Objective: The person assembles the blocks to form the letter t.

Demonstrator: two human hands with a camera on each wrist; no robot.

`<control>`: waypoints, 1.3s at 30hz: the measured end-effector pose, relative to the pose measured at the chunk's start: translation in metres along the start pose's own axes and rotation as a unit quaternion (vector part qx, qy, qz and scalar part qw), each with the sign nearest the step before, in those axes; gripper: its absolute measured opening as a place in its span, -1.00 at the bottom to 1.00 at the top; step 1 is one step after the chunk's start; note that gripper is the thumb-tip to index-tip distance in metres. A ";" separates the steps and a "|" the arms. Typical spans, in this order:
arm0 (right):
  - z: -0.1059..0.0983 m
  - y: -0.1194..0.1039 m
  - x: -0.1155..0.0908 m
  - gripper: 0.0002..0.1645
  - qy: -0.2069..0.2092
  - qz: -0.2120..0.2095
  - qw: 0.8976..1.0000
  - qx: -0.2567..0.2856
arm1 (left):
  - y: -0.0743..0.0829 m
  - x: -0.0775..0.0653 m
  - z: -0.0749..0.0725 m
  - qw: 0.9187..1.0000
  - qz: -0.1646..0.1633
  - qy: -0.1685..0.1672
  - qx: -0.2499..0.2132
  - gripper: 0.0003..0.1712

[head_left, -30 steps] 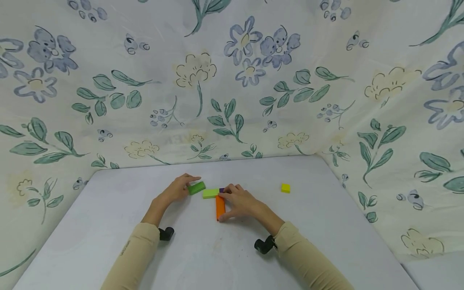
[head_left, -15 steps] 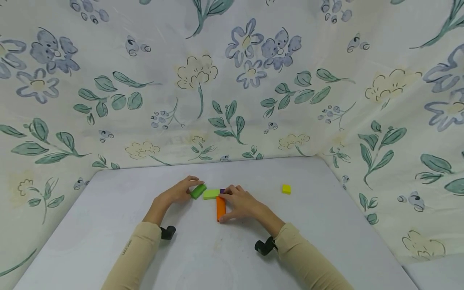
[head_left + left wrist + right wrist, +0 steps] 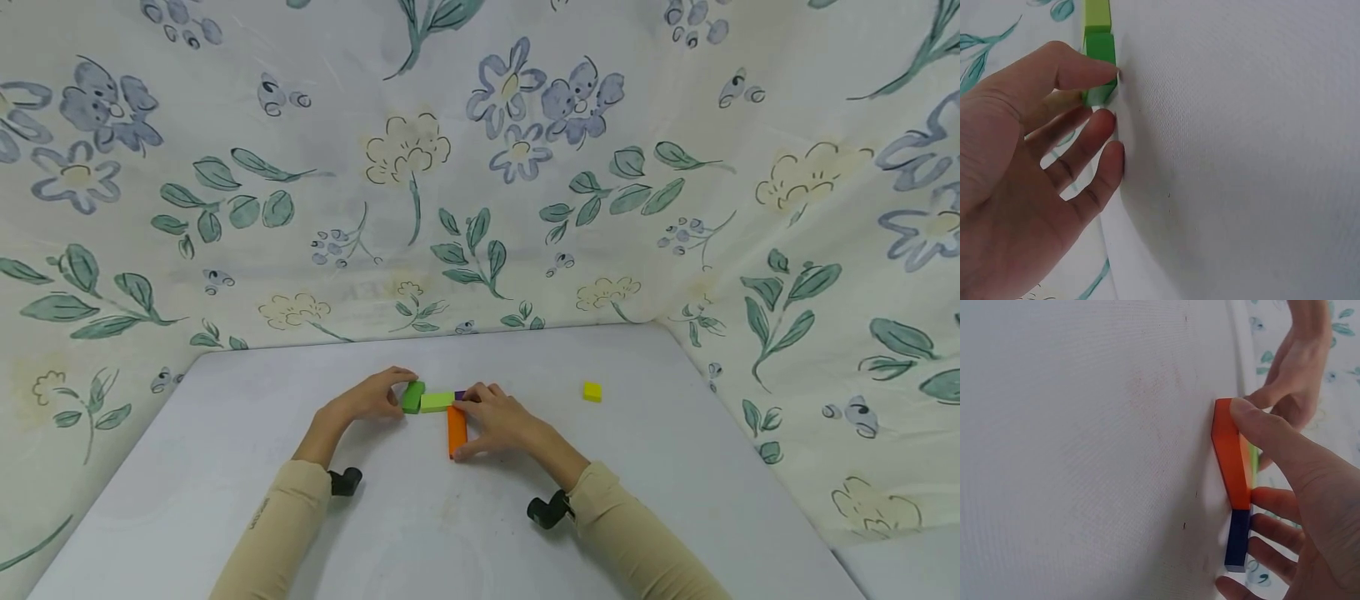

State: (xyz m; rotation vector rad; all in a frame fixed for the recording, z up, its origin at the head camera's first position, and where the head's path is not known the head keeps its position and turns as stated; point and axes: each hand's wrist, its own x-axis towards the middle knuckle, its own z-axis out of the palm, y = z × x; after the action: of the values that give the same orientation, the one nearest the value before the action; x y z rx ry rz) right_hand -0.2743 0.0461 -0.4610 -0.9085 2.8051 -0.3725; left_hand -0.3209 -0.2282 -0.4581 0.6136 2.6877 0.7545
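Observation:
My left hand (image 3: 377,395) pinches a dark green block (image 3: 412,397) between thumb and fingers at the left end of a lime green block (image 3: 437,402). In the left wrist view the green block (image 3: 1101,53) stands end-on against the lime one (image 3: 1097,15). My right hand (image 3: 501,419) holds an orange block (image 3: 457,432), thumb at its near end and index finger at its far end. The orange block points toward me from the lime block's right end. A dark purple block (image 3: 1237,540) lies at the orange one's far end, with other right fingertips along it; the hand partly hides it.
A small yellow block (image 3: 592,392) lies apart on the right of the white table (image 3: 480,533). Floral cloth (image 3: 480,208) rises behind the table's far edge and along its sides. Each wrist carries a black camera (image 3: 549,509).
My left hand has turned the dark green block from slanting to nearly pointing toward me and slid it slightly right, up to the lime block. The right hand has stayed put.

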 end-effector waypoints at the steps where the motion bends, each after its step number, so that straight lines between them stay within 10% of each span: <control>1: 0.000 0.000 0.000 0.05 0.000 0.000 1.000 -0.001 | 0.000 0.000 0.000 1.000 0.001 0.001 -0.001 -0.21; 39: 0.002 0.002 -0.001 0.05 0.000 -0.003 1.000 0.008 | -0.007 -0.005 -0.001 0.997 -0.021 0.050 -0.048 -0.26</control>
State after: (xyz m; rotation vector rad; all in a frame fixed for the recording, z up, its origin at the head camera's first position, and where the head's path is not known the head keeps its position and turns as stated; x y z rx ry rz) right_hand -0.2741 0.0475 -0.4629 -0.9127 2.7956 -0.3950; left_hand -0.3193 -0.2368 -0.4601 0.5079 2.7254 0.9195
